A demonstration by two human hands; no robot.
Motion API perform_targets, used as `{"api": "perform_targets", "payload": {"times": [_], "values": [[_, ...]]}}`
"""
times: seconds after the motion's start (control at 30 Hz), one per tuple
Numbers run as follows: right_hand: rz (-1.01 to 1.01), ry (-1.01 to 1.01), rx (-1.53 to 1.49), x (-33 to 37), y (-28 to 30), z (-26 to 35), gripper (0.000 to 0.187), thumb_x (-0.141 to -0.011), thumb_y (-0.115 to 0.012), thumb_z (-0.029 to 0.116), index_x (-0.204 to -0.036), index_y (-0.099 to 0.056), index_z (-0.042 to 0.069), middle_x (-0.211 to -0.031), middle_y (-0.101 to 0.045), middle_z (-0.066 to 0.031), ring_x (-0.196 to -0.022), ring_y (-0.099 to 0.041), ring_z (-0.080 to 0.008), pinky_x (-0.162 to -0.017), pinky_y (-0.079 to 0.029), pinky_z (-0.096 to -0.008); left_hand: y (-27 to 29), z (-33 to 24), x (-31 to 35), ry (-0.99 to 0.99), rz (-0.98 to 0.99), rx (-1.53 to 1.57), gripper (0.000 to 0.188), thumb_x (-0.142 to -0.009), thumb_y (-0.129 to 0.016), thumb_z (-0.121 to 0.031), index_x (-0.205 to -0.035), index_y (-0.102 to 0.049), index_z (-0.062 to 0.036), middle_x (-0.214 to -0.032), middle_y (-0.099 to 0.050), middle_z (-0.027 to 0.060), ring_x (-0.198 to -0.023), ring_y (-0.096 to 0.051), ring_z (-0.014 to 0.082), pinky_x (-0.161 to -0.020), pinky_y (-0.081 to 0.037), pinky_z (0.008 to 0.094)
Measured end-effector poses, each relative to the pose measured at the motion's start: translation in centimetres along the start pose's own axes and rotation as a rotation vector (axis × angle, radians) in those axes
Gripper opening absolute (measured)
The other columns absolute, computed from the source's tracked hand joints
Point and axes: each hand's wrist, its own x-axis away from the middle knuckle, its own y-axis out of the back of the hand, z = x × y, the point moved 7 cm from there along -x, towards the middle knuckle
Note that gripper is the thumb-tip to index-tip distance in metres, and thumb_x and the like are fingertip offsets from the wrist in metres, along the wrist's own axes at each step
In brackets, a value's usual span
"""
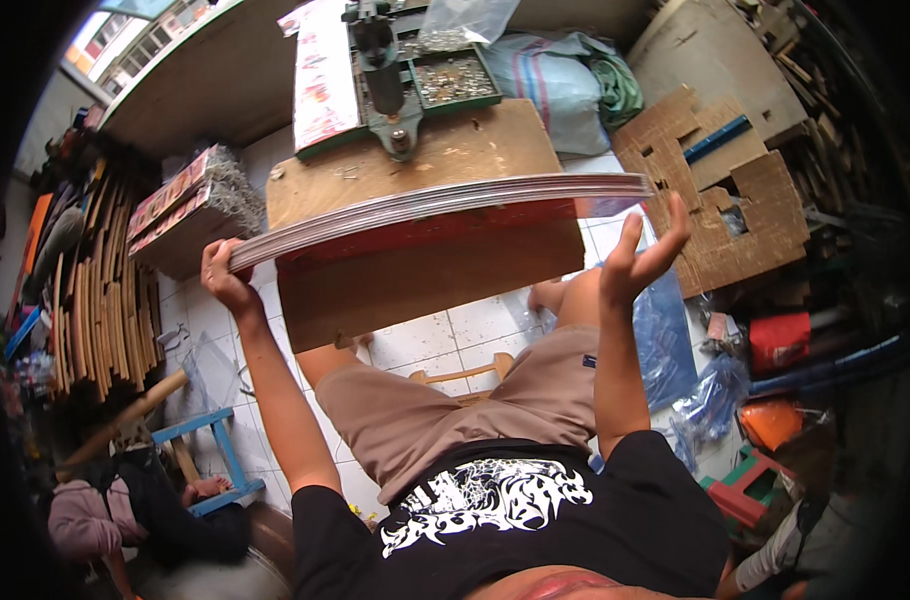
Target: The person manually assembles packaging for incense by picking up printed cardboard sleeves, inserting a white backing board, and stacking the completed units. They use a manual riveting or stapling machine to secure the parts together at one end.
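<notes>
Silver-edged, one stack (pixel 425 205) stretches between two grips (pixel 229 276) (pixel 637 262), right spread.

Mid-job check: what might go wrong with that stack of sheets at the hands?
Uneven support: the left hand closes on one end of the stack of sheets, but the right hand is open by the other, so that end might drop.

Slipping layers: the stack shows many thin layers at its edge, which could slide out of line.

Spill: a tray of small parts sits beyond the stack, so a bump might scatter them.
</notes>
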Motion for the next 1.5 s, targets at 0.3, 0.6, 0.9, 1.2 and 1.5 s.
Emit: {"api": "perform_targets", "payload": {"times": [0.3,0.6,0.9,1.2,1.5], "values": [[0.429,-0.084,-0.111,-3.7,0.0,-5.5,0.018,-0.088,-0.066,0.007,-0.105,-0.07,0.005,-0.113,-0.068,-0.0119,-0.106,-0.063,-0.027,-0.093,-0.047,-0.0366,0.0,0.8,0.7,-0.072,0.021,0.105,0.015,-0.083,-0.049,-0.009,-0.082,-0.058,0.0035,-0.079,-0.063,0.0156,-0.075,-0.062,0.0229,-0.077,-0.052,0.0343],[0.515,0.243,0.085,-2.7,-2.1,-2.2,0.017,-0.083,-0.071,0.013,-0.1,-0.071,0.007,-0.108,-0.067,-0.0093,-0.107,-0.06,-0.03,-0.094,-0.043,-0.0424,0.5,0.6,1.5,-0.117,-0.011,0.061,0.016,-0.081,-0.046,-0.009,-0.079,-0.057,0.0029,-0.078,-0.062,0.0164,-0.076,-0.062,0.0244,-0.081,-0.051,0.0373],[0.478,0.23,0.068,-2.0,-1.7,-2.6,0.018,-0.085,-0.069,0.012,-0.101,-0.071,0.006,-0.11,-0.067,-0.011,-0.11,-0.059,-0.0322,-0.097,-0.043,-0.0437,1.3,1.5,1.6,-0.132,0.035,0.06,0.017,-0.087,-0.044,-0.012,-0.085,-0.054,0.0007,-0.083,-0.062,0.0167,-0.082,-0.062,0.0264,-0.083,-0.052,0.0407],[0.483,0.204,0.108,-0.8,-1.6,-3.4,0.02,-0.09,-0.065,0.019,-0.107,-0.071,0.01,-0.119,-0.065,-0.0108,-0.12,-0.056,-0.0327,-0.108,-0.034,-0.0492,1.6,1.6,1.6,-0.111,0.048,0.097,0.016,-0.085,-0.045,-0.013,-0.084,-0.053,-0.0001,-0.083,-0.062,0.0188,-0.083,-0.062,0.0282,-0.083,-0.051,0.0408],[0.412,0.224,0.182,-0.4,-1.4,-3.0,0.023,-0.092,-0.063,0.021,-0.112,-0.072,0.013,-0.118,-0.062,-0.0091,-0.117,-0.054,-0.0309,-0.105,-0.035,-0.0443,1.8,1.6,1.4,-0.113,0.07,0.096,0.017,-0.085,-0.044,-0.014,-0.085,-0.054,0.0007,-0.086,-0.063,0.02,-0.084,-0.063,0.0289,-0.088,-0.05,0.0424]]}}
